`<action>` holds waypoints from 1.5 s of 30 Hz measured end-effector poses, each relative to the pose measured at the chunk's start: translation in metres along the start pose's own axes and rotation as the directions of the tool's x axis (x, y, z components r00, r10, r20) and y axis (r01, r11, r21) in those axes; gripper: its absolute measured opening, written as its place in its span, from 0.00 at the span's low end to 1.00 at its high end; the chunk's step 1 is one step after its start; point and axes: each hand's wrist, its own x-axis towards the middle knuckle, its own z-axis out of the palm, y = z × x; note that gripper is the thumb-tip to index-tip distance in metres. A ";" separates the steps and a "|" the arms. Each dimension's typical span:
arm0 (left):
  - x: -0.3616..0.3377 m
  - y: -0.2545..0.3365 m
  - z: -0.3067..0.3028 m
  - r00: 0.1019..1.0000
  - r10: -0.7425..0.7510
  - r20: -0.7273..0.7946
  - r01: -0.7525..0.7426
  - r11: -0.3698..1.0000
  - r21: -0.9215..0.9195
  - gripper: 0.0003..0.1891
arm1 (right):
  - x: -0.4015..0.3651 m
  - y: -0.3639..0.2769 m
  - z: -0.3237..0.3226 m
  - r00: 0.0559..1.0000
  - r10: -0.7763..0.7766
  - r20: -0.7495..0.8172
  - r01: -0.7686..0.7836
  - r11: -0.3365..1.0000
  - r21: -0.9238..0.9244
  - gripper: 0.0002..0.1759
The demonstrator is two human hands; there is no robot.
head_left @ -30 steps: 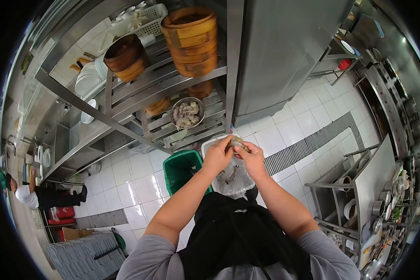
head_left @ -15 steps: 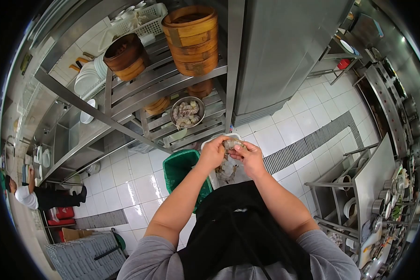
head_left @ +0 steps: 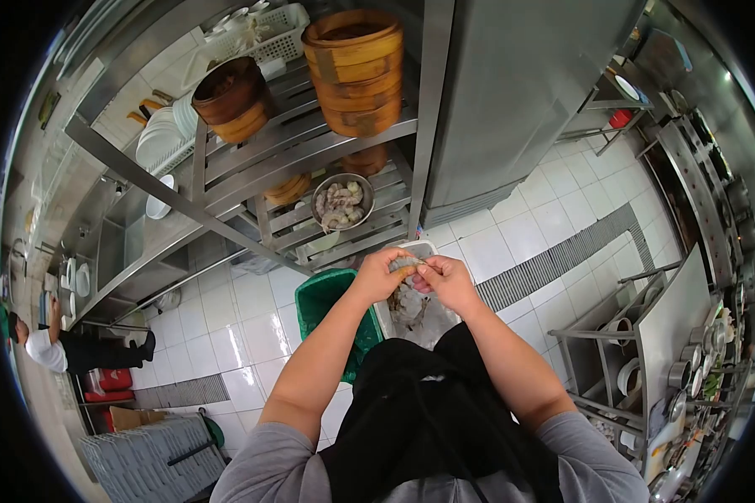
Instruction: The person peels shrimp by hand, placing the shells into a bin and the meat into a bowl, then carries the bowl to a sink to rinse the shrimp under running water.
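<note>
My left hand (head_left: 381, 275) and my right hand (head_left: 448, 283) meet over a white tub (head_left: 423, 248), their fingers closed around a small greyish shrimp (head_left: 408, 262). The fingers of both hands cover part of it. Below them, in the tub, lie more shrimp (head_left: 409, 308) among pale, ice-like material. A green-lined bin (head_left: 315, 305) stands against the left side of the tub. On the low slatted shelf in front, a round metal bowl (head_left: 367, 207) holds several greyish shrimp.
Stacked bamboo steamers (head_left: 354, 75) stand on the metal rack (head_left: 310, 142). A tall steel cabinet (head_left: 512, 101) rises to its right. At the far left a person (head_left: 84, 350) stands by the counter. A steel table (head_left: 667, 335) is at the right.
Both hands have turned slightly around the shrimp, which now shows as a thinner shape between the fingertips. The view has shifted a little, so the rack appears further right.
</note>
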 end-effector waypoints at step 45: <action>-0.011 0.010 0.024 0.996 0.088 -0.027 -0.061 0.853 0.519 0.12 | 0.038 0.040 -0.009 0.926 0.325 -0.192 -0.340 0.939 -0.047 0.04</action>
